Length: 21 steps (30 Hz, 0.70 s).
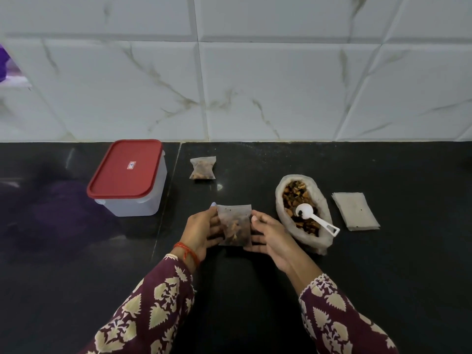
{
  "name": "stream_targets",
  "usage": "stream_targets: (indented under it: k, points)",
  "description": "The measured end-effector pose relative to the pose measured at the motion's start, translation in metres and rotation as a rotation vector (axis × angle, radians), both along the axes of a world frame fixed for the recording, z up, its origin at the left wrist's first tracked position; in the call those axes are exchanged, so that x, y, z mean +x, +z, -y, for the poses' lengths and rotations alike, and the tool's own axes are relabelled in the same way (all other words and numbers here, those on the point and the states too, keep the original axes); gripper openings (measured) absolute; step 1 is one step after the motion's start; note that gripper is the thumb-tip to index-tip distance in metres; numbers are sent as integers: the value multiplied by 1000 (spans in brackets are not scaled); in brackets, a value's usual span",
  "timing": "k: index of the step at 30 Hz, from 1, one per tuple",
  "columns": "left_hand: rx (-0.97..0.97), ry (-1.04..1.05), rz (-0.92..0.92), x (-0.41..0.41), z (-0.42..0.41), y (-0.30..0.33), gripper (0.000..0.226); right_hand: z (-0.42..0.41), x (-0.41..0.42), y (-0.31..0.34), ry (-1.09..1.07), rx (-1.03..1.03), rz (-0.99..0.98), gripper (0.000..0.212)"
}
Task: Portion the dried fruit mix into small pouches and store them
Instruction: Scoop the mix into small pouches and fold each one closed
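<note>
The left hand (201, 232) and the right hand (270, 236) hold one small pouch (235, 224) between them, above the dark surface (383, 277). The fingers (214, 206) of each hand are curled and pinch a side edge of it. The pouch stands upright, its long axis vertical, its mouth up. Dried fruit lies in its lower part.

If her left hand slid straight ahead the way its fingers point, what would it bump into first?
Probably the filled pouch lying farther back on the counter, beyond the pouch she holds. The left hand points up and slightly right; depth is uncertain.
</note>
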<state>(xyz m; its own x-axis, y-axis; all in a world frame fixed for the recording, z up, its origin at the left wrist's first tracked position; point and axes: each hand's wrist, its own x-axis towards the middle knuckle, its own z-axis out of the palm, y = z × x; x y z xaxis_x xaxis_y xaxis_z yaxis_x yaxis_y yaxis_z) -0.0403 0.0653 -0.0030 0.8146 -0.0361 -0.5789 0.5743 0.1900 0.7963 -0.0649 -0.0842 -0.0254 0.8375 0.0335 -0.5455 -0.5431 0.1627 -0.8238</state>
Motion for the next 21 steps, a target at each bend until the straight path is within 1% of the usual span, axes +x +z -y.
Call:
stream_targets:
  k: [5,12,15,18,21]
  points:
    - [10,-60,-62,20,-28,2,32,-21,24,-2,50,-3,-37,41]
    - [55,-89,26,67,-44,4,44,-41,78,18,140,-144,-15,53]
    - [82,-79,50,90,-46,4,56,-50,106,22,147,-167,-12,58]
    - [135,-45,49,112,-47,2,67,-60,131,22,163,-193,1,62]
    - [172,-28,36,128,-47,-1,70,-68,149,17,154,-207,5,63]
